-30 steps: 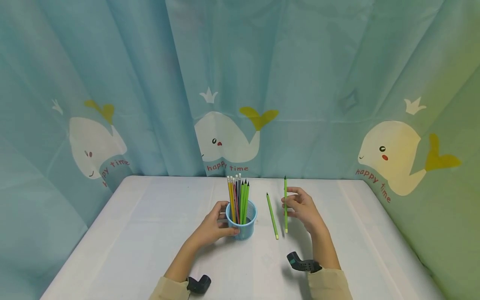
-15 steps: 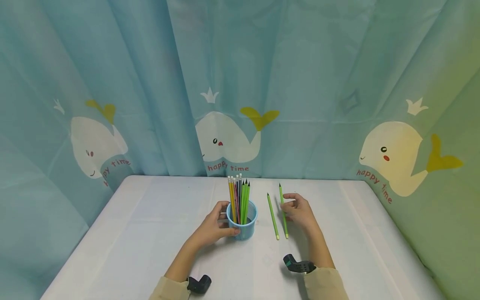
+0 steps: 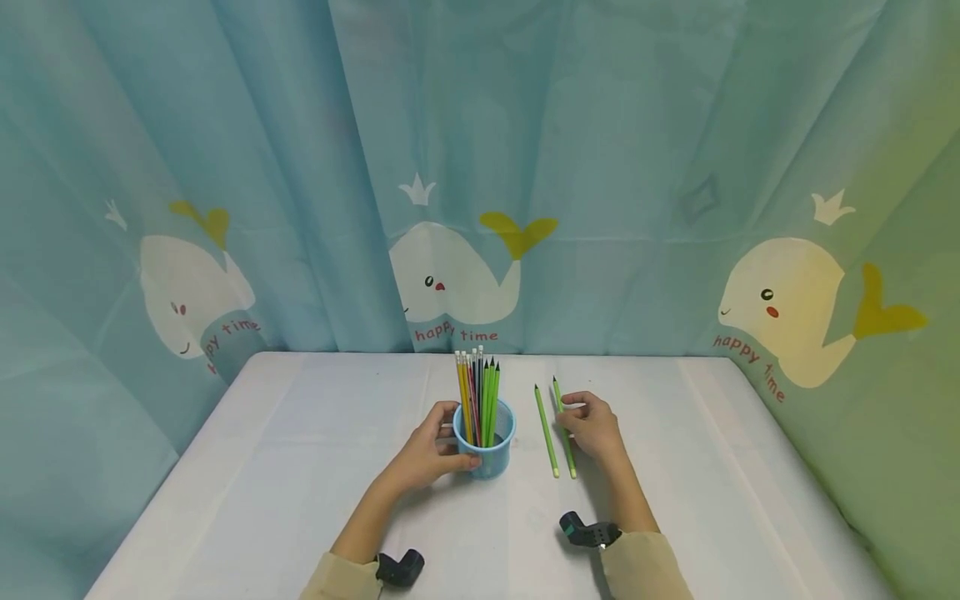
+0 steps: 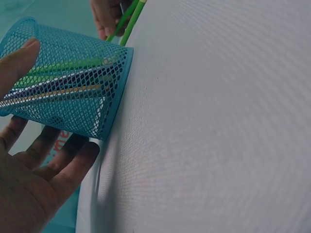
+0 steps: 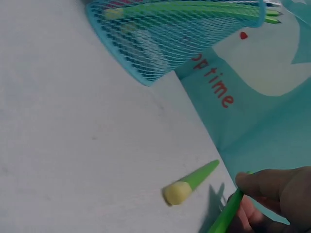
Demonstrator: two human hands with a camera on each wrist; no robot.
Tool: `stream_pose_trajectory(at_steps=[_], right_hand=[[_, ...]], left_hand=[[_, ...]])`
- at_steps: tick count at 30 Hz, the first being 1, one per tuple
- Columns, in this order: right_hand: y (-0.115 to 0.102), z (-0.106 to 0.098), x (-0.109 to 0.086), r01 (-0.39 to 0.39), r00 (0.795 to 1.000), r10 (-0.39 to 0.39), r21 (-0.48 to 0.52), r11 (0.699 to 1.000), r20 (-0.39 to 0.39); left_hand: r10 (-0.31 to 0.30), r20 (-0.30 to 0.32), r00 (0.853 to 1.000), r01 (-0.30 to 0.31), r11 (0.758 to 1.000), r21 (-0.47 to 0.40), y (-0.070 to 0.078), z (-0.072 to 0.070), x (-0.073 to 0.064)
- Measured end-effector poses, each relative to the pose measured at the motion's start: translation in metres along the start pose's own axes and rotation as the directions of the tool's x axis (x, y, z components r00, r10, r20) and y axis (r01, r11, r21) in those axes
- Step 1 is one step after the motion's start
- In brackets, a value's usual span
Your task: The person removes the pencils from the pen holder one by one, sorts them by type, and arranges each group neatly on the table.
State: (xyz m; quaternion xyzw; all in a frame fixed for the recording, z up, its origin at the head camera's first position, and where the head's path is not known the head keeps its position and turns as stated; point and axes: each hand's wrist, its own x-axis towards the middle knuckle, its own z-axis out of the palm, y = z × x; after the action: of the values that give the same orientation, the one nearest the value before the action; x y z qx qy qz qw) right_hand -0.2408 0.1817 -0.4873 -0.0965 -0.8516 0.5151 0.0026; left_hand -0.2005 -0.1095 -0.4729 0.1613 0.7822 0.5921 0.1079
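Note:
A light-blue mesh pencil cup [image 3: 491, 463] stands upright on the white table, and my left hand [image 3: 423, 454] grips its left side, thumb in front and fingers behind. In the left wrist view the thumb and fingers [image 4: 73, 170] lie on opposite sides of the mesh. To the right of the cup, my right hand [image 3: 592, 425] pinches a green pencil [image 3: 570, 458] between thumb and fingers, its dark tip pointing away. Beside it a second green pencil [image 3: 547, 429] lies on the table, nearly parallel. The right wrist view shows the pinched pencil [image 5: 227, 213] close over the tabletop.
Inside the cup stand several pencils: yellow, red and dark ones with erasers up, and green pencils [image 3: 491, 400] with points up. A blue curtain [image 3: 615, 167] with whale prints hangs behind the table [image 3: 300, 475]. Both wrists wear black cameras.
My right hand has lowered the green pencil and moved left, bringing it beside the lying one. Its tip now leans left. My left hand and the cup have stayed in place.

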Motion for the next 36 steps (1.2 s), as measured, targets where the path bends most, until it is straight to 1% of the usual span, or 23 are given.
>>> stream_pose_trajectory(at_steps=[4,7,10,18,24,27,32,36], right_hand=[[0.0,0.004,0.0,-0.009,1.0,0.007,-0.045,0.999,-0.03],[0.0,0.004,0.0,0.012,0.999,-0.016,-0.071,0.997,-0.052],[0.001,0.004,0.0,0.036,0.998,-0.042,-0.088,0.995,-0.057],[0.0,0.002,-0.002,0.045,0.998,-0.047,-0.068,0.997,-0.039],[-0.011,-0.002,-0.005,0.087,0.996,-0.087,-0.004,0.996,-0.011],[-0.019,-0.004,-0.009,0.135,0.991,-0.136,0.043,0.99,0.015],[-0.037,-0.005,-0.019,0.227,0.968,-0.241,0.157,0.961,0.072],[-0.05,-0.001,-0.026,0.258,0.953,-0.286,0.222,0.94,0.101]], left_hand=[[0.002,0.001,1.0,-0.002,1.0,-0.003,0.0,0.0,-0.001],[0.004,-0.001,1.0,-0.004,1.0,-0.011,-0.001,0.0,0.0],[0.009,-0.002,1.0,-0.009,1.0,-0.011,-0.001,0.0,0.0],[0.002,-0.006,1.0,-0.002,1.0,-0.018,-0.002,0.001,-0.002],[0.009,-0.001,1.0,-0.009,1.0,-0.017,-0.001,0.0,-0.001],[0.012,0.002,1.0,-0.012,1.0,-0.015,-0.002,0.0,-0.001],[0.011,0.003,1.0,-0.011,1.0,-0.017,-0.002,0.001,-0.002],[0.02,0.004,1.0,-0.02,1.0,-0.016,-0.002,0.0,-0.001]])
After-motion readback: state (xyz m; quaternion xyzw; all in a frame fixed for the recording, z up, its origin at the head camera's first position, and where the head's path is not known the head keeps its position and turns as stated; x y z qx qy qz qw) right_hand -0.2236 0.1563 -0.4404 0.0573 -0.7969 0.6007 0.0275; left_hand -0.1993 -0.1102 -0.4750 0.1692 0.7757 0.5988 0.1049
